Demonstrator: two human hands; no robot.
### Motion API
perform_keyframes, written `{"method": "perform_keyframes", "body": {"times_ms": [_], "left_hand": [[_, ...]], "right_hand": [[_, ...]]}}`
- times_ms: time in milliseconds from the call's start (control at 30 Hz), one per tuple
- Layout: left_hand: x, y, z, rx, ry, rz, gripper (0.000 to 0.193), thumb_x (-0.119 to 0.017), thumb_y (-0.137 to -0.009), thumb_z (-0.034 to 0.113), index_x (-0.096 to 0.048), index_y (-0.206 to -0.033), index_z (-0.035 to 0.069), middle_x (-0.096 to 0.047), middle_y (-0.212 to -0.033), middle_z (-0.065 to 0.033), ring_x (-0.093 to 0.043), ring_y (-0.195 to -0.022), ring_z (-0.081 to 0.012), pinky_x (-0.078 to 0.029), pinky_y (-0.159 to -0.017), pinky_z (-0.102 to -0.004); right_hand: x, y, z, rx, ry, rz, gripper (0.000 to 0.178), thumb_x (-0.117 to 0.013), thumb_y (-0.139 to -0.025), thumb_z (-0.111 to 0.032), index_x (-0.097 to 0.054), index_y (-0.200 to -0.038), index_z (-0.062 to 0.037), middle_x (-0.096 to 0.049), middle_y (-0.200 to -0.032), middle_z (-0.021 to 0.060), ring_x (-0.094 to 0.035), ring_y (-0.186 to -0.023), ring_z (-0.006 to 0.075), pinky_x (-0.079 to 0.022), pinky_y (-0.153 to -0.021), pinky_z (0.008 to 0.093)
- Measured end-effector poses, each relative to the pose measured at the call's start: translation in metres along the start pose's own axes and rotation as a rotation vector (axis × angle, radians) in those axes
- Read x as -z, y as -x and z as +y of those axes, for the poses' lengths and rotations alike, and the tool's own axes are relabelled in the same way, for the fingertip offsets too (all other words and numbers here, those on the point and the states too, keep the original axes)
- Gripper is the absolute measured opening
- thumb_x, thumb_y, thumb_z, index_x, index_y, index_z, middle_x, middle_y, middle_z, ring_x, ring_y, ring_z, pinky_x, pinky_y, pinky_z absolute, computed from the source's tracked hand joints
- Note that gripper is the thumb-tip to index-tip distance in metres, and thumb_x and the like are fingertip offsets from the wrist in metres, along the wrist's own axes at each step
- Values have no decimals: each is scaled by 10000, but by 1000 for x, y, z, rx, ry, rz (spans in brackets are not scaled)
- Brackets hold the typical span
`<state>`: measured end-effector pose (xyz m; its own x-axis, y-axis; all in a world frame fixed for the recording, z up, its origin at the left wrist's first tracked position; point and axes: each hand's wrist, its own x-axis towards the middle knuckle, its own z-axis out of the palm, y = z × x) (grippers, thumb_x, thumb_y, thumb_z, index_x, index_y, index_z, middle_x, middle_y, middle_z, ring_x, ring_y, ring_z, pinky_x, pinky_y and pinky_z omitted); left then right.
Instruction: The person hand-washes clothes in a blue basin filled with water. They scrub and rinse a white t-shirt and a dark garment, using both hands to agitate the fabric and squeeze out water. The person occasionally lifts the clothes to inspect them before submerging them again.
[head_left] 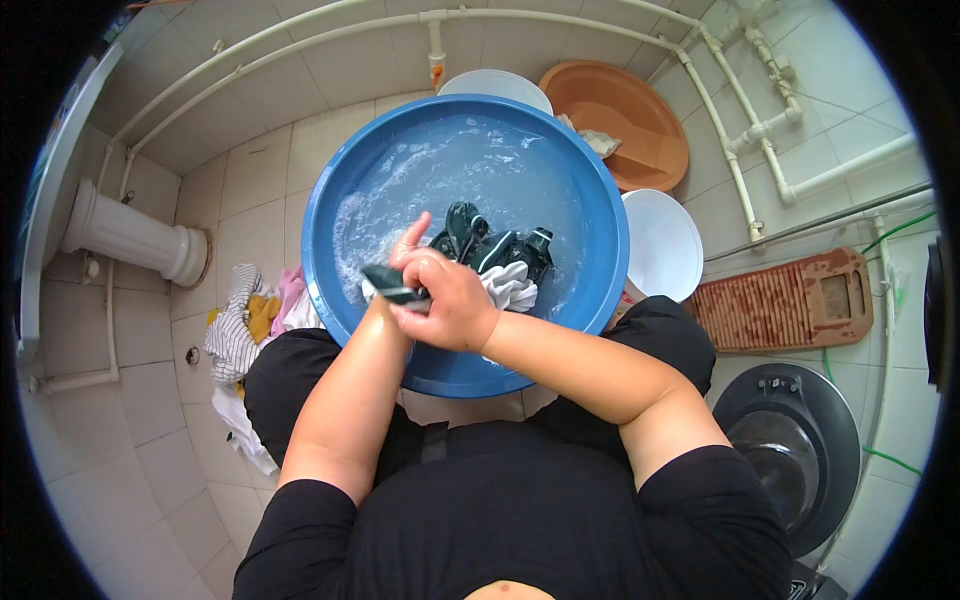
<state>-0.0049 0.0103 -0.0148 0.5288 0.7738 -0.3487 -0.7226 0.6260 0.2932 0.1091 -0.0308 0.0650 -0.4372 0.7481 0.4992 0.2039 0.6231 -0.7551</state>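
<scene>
A wet dark green garment with white trim [487, 248] lies bunched in a large blue tub [616, 230] of cloudy, sudsy water. My right hand [447, 302] reaches across to the left and is closed on a fold of it, pressed over my left wrist. Beyond it is my left hand [408, 242], partly covered by the right; one finger points up and away, while the others seem curled on the same garment. White wet cloth [510, 287] shows beside the right wrist, just above the water.
Loose clothes [240, 325] lie on the tiled floor at left. A white basin [664, 245], an orange-brown basin [625, 105] and another white basin [497, 88] surround the tub's far and right sides. At right are a brown washboard [785, 300] and a black basin [790, 450]. Pipes [720, 120] line the walls.
</scene>
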Motion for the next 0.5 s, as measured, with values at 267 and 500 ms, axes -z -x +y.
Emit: {"method": "perform_keyframes", "body": {"times_ms": [267, 500], "left_hand": [[-50, -5, -37, -116, 174, 572, 358, -352, -900, 357, -525, -1038, 75, -598, -984, -103, -580, -922, -260, -475, -791, -449], [14, -5, -17, 1, 69, 56, 390, -398, -849, 472, -538, -923, 115, -555, -911, -46, -531, -881, -187, -432, -779, -367]], "right_hand": [[21, -6, 75, -502, 276, 285, 209, -632, -679, -260, -608, -785, -82, -616, -743, 148, -607, -695, 308, -490, -612, 373], [-6, 7, 16, -93, 93, 46, 187, -626, -652, -203, -594, -787, -77, -603, -734, 126, -607, -693, 293, -484, -624, 355]]}}
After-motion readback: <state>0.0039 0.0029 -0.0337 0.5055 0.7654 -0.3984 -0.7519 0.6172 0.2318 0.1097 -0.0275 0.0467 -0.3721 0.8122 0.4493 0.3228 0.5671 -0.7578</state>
